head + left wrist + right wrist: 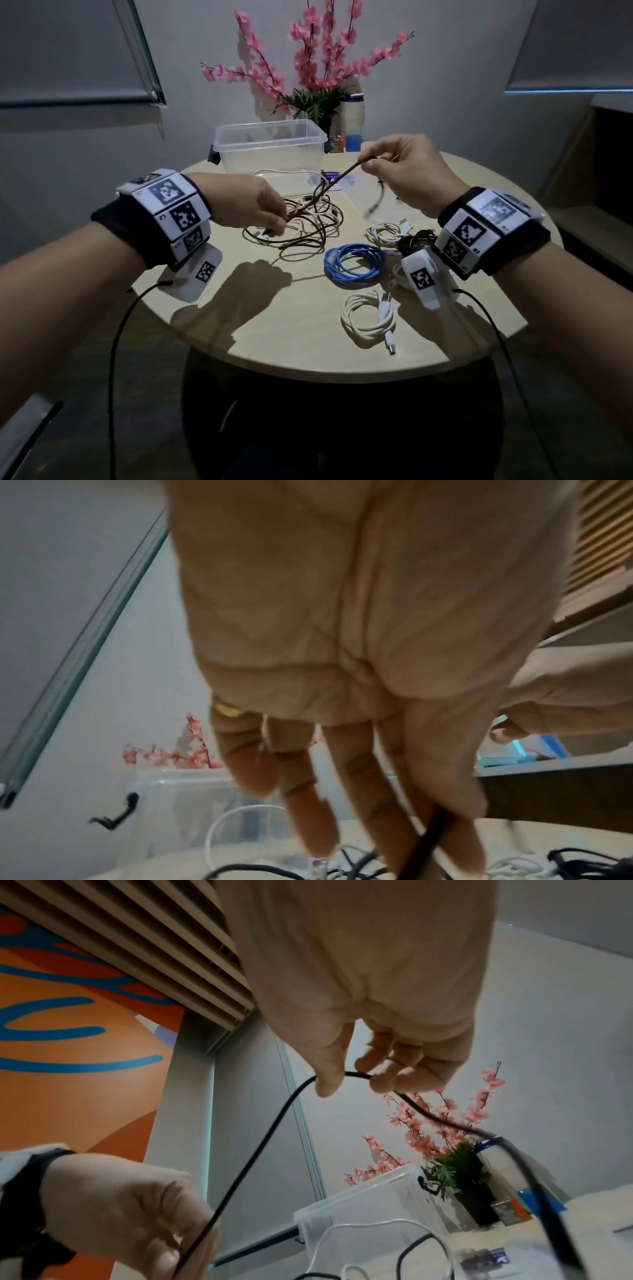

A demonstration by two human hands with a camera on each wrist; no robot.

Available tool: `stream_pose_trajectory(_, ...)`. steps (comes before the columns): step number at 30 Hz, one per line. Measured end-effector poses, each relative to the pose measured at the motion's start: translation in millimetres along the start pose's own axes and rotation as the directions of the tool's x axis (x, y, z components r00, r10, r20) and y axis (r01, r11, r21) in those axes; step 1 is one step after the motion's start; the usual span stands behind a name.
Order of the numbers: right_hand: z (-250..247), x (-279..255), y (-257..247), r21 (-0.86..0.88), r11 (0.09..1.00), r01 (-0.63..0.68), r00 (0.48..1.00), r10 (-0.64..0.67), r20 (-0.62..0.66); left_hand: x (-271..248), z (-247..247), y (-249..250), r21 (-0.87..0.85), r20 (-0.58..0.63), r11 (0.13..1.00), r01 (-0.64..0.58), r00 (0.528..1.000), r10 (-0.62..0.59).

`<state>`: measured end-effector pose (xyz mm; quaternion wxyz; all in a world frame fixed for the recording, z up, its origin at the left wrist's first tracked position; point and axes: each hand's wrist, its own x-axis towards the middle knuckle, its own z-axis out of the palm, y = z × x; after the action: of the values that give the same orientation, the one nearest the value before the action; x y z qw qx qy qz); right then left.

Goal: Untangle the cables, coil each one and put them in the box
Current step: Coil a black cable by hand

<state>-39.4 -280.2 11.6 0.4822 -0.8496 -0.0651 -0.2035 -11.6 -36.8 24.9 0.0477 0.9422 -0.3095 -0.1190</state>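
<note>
A dark cable [337, 181] runs taut between my two hands above a tangled pile of dark and white cables [301, 222] on the round table [274, 325]. My right hand [371, 164] pinches the cable [274, 1123] between thumb and fingers, its free end hanging blurred below. My left hand [279, 224] grips the same cable [428, 842] low over the pile. Behind the pile stands the clear plastic box [270, 147], lid off. Coiled cables lie apart: a blue one [354, 263], a white one [370, 317] and another white one [385, 233].
A vase of pink flowers [315, 68], a white bottle [354, 116] and small items stand behind the box. A black cable bundle [416, 238] lies under my right wrist. Black wires hang from both wrist cameras over the table's front edge.
</note>
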Motion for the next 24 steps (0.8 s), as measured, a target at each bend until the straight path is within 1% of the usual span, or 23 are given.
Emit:
stream_pose_trajectory(1,-1,1,2,-0.047,0.999,-0.001,1.0,0.0,-0.021,2,-2,-4,0.099,0.007,0.993,0.06,0.998,-0.061)
stream_pose_trajectory(3,-4,2,3,-0.117,0.993,-0.012,0.998,0.004,-0.07,5,-4,-15,0.258,0.03,0.952,0.166,0.983,-0.179)
stream_pose_trajectory(5,-8,1,2,-0.138,0.99,-0.019,0.997,0.008,-0.08,8,-3,-22,0.337,0.049,0.912,0.234,0.963,-0.265)
stream_pose_trajectory(7,-7,-1,2,-0.154,0.988,-0.018,0.999,0.011,-0.049,8,-3,-20,0.404,0.022,0.879,0.254,0.958,-0.287)
stream_pose_trajectory(8,-6,-2,1,-0.151,0.988,-0.018,0.999,0.014,-0.032,9,-4,-16,0.437,-0.02,0.866,0.244,0.965,-0.262)
stream_pose_trajectory(9,-4,-3,1,-0.14,0.99,-0.021,1.0,0.018,-0.02,10,-4,-12,0.422,-0.066,0.881,0.216,0.976,-0.207)
stream_pose_trajectory(10,-2,-3,0,-0.127,0.992,-0.025,1.0,0.023,-0.014,11,-5,-7,0.321,-0.107,0.932,0.165,0.985,-0.138)
stream_pose_trajectory(11,-1,-4,-1,-0.12,0.992,-0.027,1.0,0.026,-0.007,11,-5,0,0.14,-0.134,0.986,0.09,0.988,-0.072)
stream_pose_trajectory(12,1,-4,-2,-0.115,0.993,-0.028,1.0,0.029,0.001,10,-4,10,-0.083,-0.159,0.997,-0.003,0.987,-0.011)
stream_pose_trajectory(13,2,-5,-3,-0.105,0.994,-0.03,0.999,0.031,0.007,9,-3,22,-0.286,-0.199,0.954,-0.096,0.979,0.039)
stream_pose_trajectory(14,3,-5,-3,-0.09,0.995,-0.03,0.999,0.031,0.013,9,0,33,-0.44,-0.251,0.881,-0.174,0.966,0.066)
stream_pose_trajectory(15,3,-6,-3,-0.072,0.997,-0.028,0.999,0.03,0.02,8,4,42,-0.546,-0.304,0.802,-0.24,0.949,0.077)
stream_pose_trajectory(16,2,-6,-3,-0.04,0.999,-0.033,0.999,0.035,0.034,8,5,48,-0.602,-0.354,0.746,-0.284,0.933,0.069)
stream_pose_trajectory(17,1,-7,-2,0.015,0.999,-0.052,0.997,0.051,0.061,9,5,51,-0.62,-0.412,0.721,-0.309,0.911,0.036)
stream_pose_trajectory(19,-3,-10,-2,0.178,0.978,-0.111,0.986,0.086,0.142,14,1,45,-0.599,-0.531,0.74,-0.306,0.843,-0.081)
stream_pose_trajectory(21,-8,-15,-2,0.312,0.932,-0.184,0.969,0.119,0.217,20,-6,32,-0.605,-0.604,0.744,-0.284,0.772,-0.197)
stream_pose_trajectory(23,-11,-19,-4,0.397,0.882,-0.253,0.951,0.152,0.269,25,-9,22,-0.578,-0.636,0.784,-0.228,0.727,-0.258)
stream_pose_trajectory(24,-11,-21,-5,0.448,0.848,-0.282,0.944,0.161,0.289,27,-8,21,-0.548,-0.638,0.818,-0.177,0.72,-0.272)
